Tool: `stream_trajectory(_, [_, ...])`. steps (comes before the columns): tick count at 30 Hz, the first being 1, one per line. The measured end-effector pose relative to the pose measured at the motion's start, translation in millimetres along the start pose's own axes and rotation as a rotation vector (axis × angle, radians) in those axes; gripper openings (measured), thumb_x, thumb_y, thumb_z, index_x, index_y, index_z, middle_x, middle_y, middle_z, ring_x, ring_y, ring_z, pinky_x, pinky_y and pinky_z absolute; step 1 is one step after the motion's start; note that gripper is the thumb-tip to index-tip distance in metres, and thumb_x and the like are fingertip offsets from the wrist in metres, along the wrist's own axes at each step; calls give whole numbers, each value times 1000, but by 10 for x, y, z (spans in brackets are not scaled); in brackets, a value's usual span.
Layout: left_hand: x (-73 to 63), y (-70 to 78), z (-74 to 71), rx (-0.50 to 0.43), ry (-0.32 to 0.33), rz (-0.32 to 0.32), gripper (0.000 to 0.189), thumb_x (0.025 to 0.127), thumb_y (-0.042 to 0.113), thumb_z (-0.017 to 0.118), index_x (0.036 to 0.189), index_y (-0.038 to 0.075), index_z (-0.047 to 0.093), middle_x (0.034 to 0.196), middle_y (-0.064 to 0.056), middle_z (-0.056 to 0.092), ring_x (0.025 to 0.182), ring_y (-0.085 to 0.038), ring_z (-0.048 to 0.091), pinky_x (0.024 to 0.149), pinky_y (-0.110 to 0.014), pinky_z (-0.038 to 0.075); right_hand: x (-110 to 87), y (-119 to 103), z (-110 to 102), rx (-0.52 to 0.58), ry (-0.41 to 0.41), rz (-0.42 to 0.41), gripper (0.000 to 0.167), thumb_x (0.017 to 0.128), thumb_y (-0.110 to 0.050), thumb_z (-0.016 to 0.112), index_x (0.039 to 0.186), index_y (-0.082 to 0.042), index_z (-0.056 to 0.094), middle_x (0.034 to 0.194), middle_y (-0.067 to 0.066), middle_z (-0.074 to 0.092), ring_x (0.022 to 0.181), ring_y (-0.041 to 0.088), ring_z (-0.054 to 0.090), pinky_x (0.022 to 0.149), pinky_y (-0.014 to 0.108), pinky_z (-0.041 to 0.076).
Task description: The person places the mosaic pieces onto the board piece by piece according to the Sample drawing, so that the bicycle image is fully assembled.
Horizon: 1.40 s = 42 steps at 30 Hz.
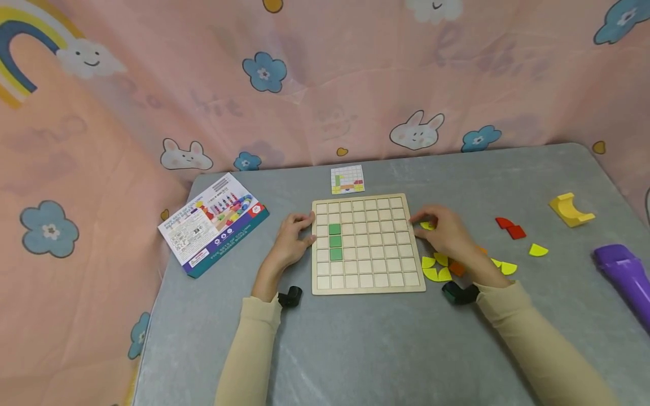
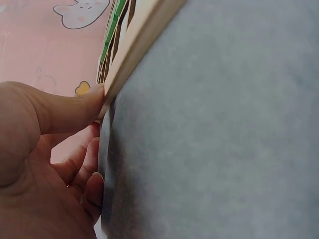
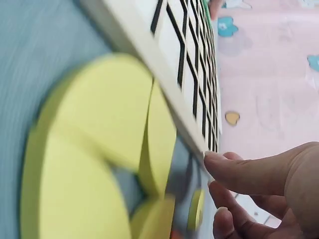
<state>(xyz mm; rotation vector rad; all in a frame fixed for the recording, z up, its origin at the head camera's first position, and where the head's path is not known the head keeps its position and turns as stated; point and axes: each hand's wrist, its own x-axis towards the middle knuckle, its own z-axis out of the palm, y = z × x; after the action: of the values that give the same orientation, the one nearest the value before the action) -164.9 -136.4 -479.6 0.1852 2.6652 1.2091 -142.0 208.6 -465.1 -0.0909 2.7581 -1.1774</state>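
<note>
In the head view, a wooden grid board (image 1: 376,250) lies flat on the grey table. Three green squares (image 1: 336,241) fill cells in its second column. My left hand (image 1: 290,241) touches the board's left edge with thumb and fingertips; the thumb (image 2: 75,110) presses that side in the left wrist view. Across from it, my right hand (image 1: 447,228) has its fingertips at the right edge, the thumb (image 3: 244,172) against the rim in the right wrist view. Yellow quarter-round pieces (image 3: 104,109) lie below this hand, and its palm partly hides more pieces.
Behind the board is a small pattern card (image 1: 347,179). A toy box (image 1: 213,224) lies at the left. Red pieces (image 1: 516,232), a yellow piece (image 1: 538,250), a yellow arch block (image 1: 570,210) and a purple object (image 1: 624,282) lie to the right.
</note>
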Motion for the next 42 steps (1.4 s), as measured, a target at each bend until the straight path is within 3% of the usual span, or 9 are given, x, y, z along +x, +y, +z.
stream_trajectory(7, [6,-3,7,3,0,-1,58,101,5,69,155,4,51,150,-21,50,143,-39,41,121,-56,30,-10,161,-113,-38,5,56,25,97,0,72,122,2,74,119,25,61,97,35,47,79,42,39])
stream_trajectory(14, [11,-21,-1,6,1,-12,58,101,6,69,156,5,50,152,-20,49,144,-38,41,121,-54,31,-13,217,-137,-51,9,52,25,97,-2,74,121,3,74,114,24,61,93,33,49,77,40,41])
stream_trajectory(24, [19,-22,-5,1,6,-10,59,101,5,69,156,5,50,151,-21,49,143,-38,41,121,-54,32,-19,155,-115,-65,53,18,11,91,0,78,102,1,80,90,15,64,79,27,51,67,36,42])
stream_trajectory(28, [19,-22,-2,5,7,-12,59,101,5,70,156,5,50,151,-20,50,144,-38,41,122,-54,31,-24,139,-108,-54,51,18,11,91,2,79,102,3,79,85,13,61,76,25,51,64,33,41])
stream_trajectory(35, [16,-7,19,7,5,-16,59,101,5,70,156,5,50,150,-21,50,142,-38,42,121,-54,32,-19,100,-66,-60,0,5,22,96,-2,75,118,2,79,75,8,52,70,24,48,59,30,35])
stream_trajectory(39, [13,1,27,4,6,-19,59,101,4,69,156,5,49,151,-21,49,143,-38,42,121,-54,32,-14,48,-28,-50,39,-28,18,96,-2,75,113,2,79,75,9,54,71,24,47,62,32,35])
stream_trajectory(42, [9,4,27,4,8,-18,59,101,4,69,156,5,49,150,-21,49,142,-38,42,120,-54,32,-5,-23,13,-26,74,-55,12,95,-3,77,107,0,79,82,12,63,75,25,53,66,33,40])
